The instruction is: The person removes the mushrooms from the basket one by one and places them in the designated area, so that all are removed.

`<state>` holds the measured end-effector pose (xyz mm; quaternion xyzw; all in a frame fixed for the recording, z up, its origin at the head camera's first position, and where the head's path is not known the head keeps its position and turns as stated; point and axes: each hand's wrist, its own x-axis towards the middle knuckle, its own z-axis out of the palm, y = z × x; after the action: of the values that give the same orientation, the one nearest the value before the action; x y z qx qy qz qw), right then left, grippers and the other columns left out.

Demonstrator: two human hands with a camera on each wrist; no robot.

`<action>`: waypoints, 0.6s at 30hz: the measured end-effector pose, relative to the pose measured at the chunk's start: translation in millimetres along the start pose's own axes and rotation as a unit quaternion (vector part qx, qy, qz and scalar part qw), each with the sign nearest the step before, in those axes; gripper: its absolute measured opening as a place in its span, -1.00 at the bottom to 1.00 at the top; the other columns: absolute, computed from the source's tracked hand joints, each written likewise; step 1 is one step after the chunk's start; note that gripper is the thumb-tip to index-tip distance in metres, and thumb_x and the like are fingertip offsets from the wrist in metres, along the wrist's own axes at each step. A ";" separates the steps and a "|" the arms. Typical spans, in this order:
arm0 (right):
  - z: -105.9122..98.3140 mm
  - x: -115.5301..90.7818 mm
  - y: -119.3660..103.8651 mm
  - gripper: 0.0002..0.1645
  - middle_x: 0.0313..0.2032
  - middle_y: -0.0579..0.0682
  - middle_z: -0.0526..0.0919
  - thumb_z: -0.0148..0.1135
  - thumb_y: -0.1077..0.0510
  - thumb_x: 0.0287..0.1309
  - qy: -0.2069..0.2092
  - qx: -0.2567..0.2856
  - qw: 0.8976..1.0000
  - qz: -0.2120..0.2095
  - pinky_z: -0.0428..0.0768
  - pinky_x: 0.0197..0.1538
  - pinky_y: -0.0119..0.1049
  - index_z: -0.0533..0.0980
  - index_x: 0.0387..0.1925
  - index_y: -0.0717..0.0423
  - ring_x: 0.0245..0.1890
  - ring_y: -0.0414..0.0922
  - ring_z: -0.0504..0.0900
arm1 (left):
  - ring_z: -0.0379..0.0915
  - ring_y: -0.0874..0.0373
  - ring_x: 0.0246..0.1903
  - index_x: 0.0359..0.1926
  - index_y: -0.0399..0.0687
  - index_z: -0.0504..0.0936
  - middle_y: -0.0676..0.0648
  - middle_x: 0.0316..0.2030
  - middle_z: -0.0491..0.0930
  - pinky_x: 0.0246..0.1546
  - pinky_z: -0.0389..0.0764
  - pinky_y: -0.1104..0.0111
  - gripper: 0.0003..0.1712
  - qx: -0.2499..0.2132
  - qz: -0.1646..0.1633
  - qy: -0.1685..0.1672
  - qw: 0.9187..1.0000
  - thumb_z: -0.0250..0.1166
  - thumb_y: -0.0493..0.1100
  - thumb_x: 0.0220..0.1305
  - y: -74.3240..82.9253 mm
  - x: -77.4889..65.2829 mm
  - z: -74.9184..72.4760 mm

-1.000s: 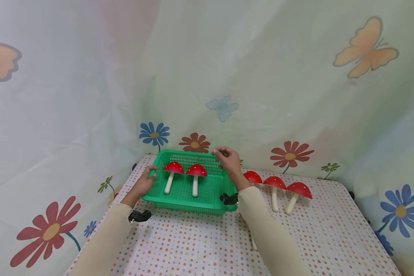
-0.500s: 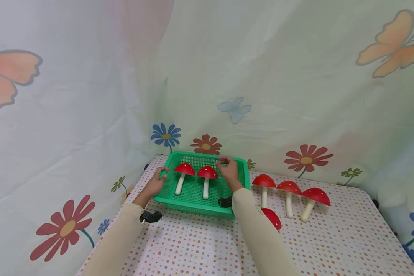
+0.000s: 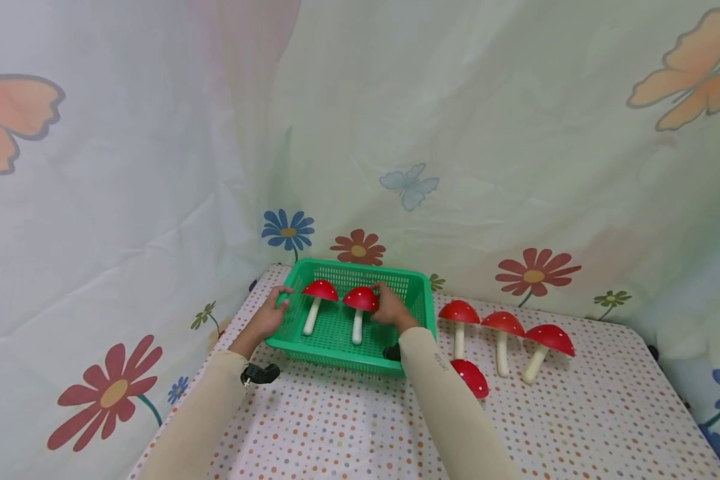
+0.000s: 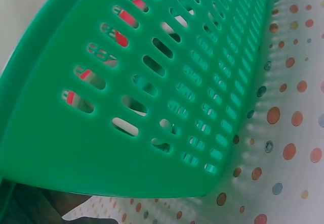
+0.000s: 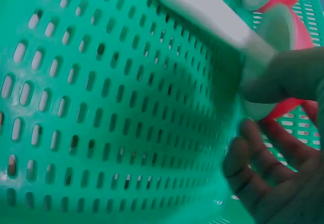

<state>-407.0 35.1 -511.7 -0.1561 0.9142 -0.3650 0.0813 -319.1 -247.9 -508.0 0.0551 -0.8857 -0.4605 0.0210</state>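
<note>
A green plastic basket (image 3: 336,359) stands on the dotted table and bears two toy mushrooms with red, white-dotted caps and white stalks. My left hand (image 3: 268,315) grips its left rim; in the left wrist view the perforated wall (image 4: 101,148) hides most of that hand. Inside the basket, my right hand (image 3: 390,309) pinches the cap of the right-hand mushroom (image 3: 358,299). From the right wrist, the thumb is seen at the cap's pale underside beside the stalk (image 5: 207,9), other fingers lower down. The second mushroom (image 3: 321,291) lies to the left, untouched.
Several more toy mushrooms lie right of the basket: a back row with a left one (image 3: 459,312), a middle one (image 3: 503,323) and a right one (image 3: 549,339), plus a nearer one (image 3: 471,379) partly behind the right sleeve. A printed curtain (image 3: 336,133) hangs behind the table.
My right hand has come down from above the basket's back right onto the right-hand mushroom's cap. The left hand stays at the rim. The head view has shifted slightly.
</note>
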 end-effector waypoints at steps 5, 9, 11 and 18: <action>-0.3 -1.8 2.7 -0.18 0.01 0.16 0.49 0.31 0.32 -0.06 -0.037 -0.016 0.999 0.027 0.58 -0.27 -0.24 0.16 0.24 0.08 -0.09 0.02 0.51 | 0.10 -0.24 0.28 0.22 0.12 0.17 -0.24 0.32 0.16 0.16 0.21 -0.11 -0.65 0.005 0.002 -0.002 1.000 -0.19 -0.07 0.46 0.7 1.3 0.3; -1.2 -2.2 2.2 -0.46 -0.05 0.11 0.56 0.23 0.20 0.11 0.006 -0.032 0.999 0.036 0.59 -0.20 -0.22 0.34 0.14 0.09 -0.10 -0.01 0.56 | 0.13 -0.24 0.27 0.22 0.14 0.17 -0.26 0.32 0.16 0.14 0.23 -0.11 -0.65 0.009 0.005 -0.006 1.000 -0.20 -0.06 0.46 -0.5 2.8 0.4; -1.2 -2.2 1.3 -0.55 -0.04 0.10 0.58 0.22 0.16 0.13 0.026 -0.034 0.998 0.038 0.59 -0.14 -0.18 0.42 0.09 0.09 -0.06 -0.01 0.56 | 0.14 -0.23 0.26 0.21 0.15 0.17 -0.26 0.32 0.17 0.14 0.23 -0.10 -0.66 0.009 0.005 -0.005 1.000 -0.20 -0.06 0.46 -1.5 3.3 -0.1; 3.3 -2.7 -1.0 -0.64 -0.01 0.01 0.60 0.26 0.12 0.11 0.049 -0.054 0.997 -0.008 0.51 0.06 -0.13 0.50 -0.02 0.05 0.03 -0.04 0.54 | 0.12 -0.22 0.27 0.21 0.13 0.16 -0.27 0.32 0.16 0.15 0.23 -0.09 -0.65 0.015 0.012 -0.006 1.000 -0.20 -0.05 0.46 -3.3 0.8 -2.4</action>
<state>-403.4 33.3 -513.3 -0.1498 0.9341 -0.3231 0.0245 -319.4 -251.9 -509.3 0.0425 -0.8931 -0.4474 0.0205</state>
